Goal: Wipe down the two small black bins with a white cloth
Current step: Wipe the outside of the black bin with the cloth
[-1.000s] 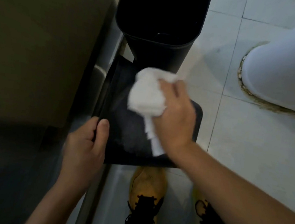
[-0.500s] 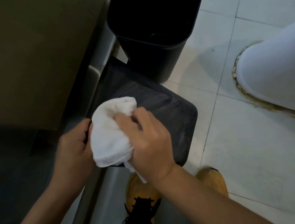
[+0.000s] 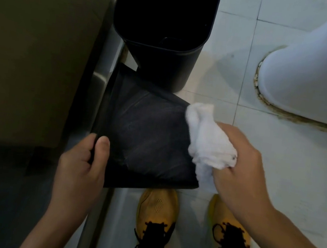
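Observation:
Two small black bins are below me. The near bin [image 3: 146, 140] is tilted toward me, its broad side facing up. My left hand [image 3: 81, 161] grips its near left edge, thumb on top. My right hand [image 3: 239, 170] is closed on a bunched white cloth [image 3: 208, 137], which presses against the near bin's right edge. The far bin [image 3: 163, 20] stands upright just behind, its open mouth dark.
A white toilet base [image 3: 308, 75] with a stained seal sits on the pale floor tiles at right. A brown cabinet or wall [image 3: 34, 46] and a metal strip run along the left. My yellow-and-black shoes [image 3: 156, 211] stand just below the near bin.
My right hand swept the cloth from the bin's upper middle down to its near left corner, then across to its right edge. My left hand kept its hold on the edge.

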Available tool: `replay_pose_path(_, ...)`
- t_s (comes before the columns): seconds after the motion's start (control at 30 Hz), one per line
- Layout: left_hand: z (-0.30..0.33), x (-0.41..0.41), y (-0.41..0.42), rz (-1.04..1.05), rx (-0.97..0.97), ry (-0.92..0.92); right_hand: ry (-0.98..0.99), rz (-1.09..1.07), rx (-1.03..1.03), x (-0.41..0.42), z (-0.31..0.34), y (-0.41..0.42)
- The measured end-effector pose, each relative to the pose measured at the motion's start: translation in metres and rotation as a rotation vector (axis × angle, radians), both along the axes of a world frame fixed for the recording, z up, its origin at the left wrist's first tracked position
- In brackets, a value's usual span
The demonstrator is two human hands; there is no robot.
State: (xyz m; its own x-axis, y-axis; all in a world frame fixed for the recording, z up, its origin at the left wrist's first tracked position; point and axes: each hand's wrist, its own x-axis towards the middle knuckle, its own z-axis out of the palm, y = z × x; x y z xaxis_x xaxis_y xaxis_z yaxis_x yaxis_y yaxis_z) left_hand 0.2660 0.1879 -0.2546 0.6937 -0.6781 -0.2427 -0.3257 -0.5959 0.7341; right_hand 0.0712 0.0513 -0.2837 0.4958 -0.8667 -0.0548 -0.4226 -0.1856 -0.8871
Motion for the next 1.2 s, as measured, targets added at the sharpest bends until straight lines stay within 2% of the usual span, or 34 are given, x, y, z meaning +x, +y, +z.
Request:
replay_pose_path(0.07,0.000,0.000,0.000,0.007,-0.003,-0.003,-0.051,0.133,0.221,-0.002,0.029,0.001)
replay_pose_path(0.13,-0.002,0.000,0.000,-0.003,0.003,-0.044,-0.048,0.147,0.453,-0.002,0.037,0.000)
replay_pose_path(0.2,-0.004,0.000,0.001,-0.013,0.016,-0.078,-0.124,0.137,0.581,0.002,0.036,-0.007)
replay_pose_path(0.27,-0.005,0.000,0.000,-0.010,0.013,-0.073,-0.140,0.112,0.625,0.018,0.028,-0.014)
replay_pose_path(0.33,-0.003,0.000,-0.001,0.000,0.003,-0.042,-0.062,0.020,0.549,0.028,0.008,-0.022)
replay_pose_path(0.43,-0.002,0.000,0.000,0.014,0.006,0.011,0.082,-0.200,0.264,0.032,-0.021,-0.031)
replay_pose_path(0.5,-0.001,-0.001,0.001,0.013,0.006,-0.006,0.046,-0.228,0.170,0.033,-0.024,-0.019)
replay_pose_path(0.57,0.000,-0.002,0.000,0.012,0.011,-0.026,0.046,-0.118,0.058,0.033,-0.028,0.002)
replay_pose_path(0.63,-0.002,-0.002,0.000,0.019,0.005,-0.023,0.189,0.006,-0.092,0.033,-0.037,0.012)
replay_pose_path(0.7,-0.005,-0.001,0.001,0.000,-0.001,-0.032,0.304,0.019,-0.164,0.042,-0.038,0.013)
replay_pose_path(0.8,-0.010,0.006,0.006,-0.011,0.002,-0.041,0.195,0.189,-0.324,0.071,-0.021,0.036)
replay_pose_path(0.9,-0.010,0.012,0.014,0.051,-0.013,0.069,0.108,0.377,-0.460,0.084,-0.016,0.062)
replay_pose_path(1.03,-0.011,0.008,0.015,-0.035,0.001,-0.023,0.099,0.490,-0.563,0.068,-0.030,0.043)
replay_pose_path(1.13,-0.013,0.007,0.011,-0.077,0.005,-0.091,0.254,0.281,-0.567,0.066,-0.043,0.014)
replay_pose_path(1.2,-0.010,0.006,0.008,-0.064,-0.017,-0.043,0.345,0.074,-0.450,0.070,-0.047,-0.007)
